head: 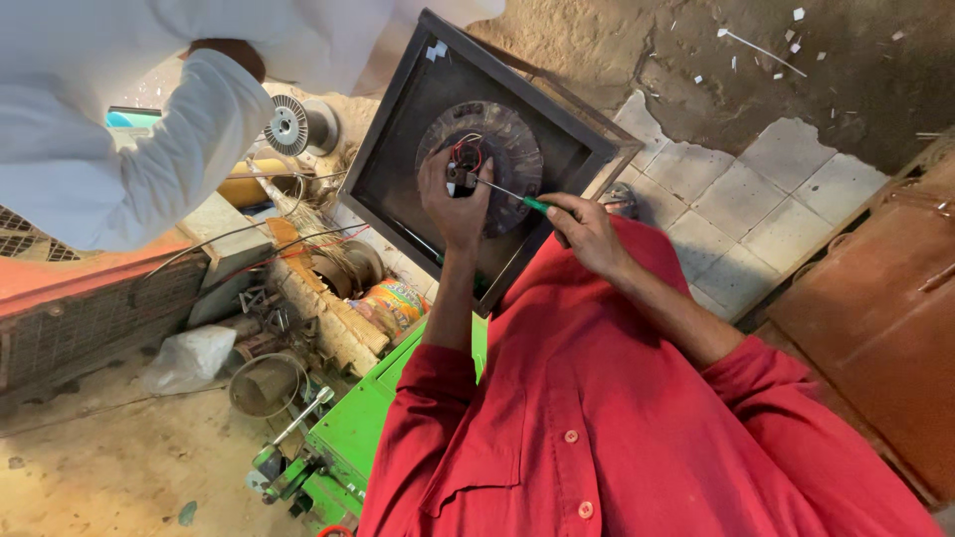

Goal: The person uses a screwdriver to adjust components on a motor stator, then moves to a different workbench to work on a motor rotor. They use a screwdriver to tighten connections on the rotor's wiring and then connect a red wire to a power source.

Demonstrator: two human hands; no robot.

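A dark square metal frame leans in front of me with a round dusty motor disc in its middle. My left hand rests on the disc's hub, its fingers closed on a small black part with red wires. My right hand grips a green-handled screwdriver. The thin shaft points left, and its tip sits at the black part beside my left fingers. Both of my arms are in red sleeves.
Another person in white clothing bends in at the upper left. A wire spool, metal scraps, a tin and a green machine crowd the lower left. Cracked tiles and a rusty brown panel lie on the right.
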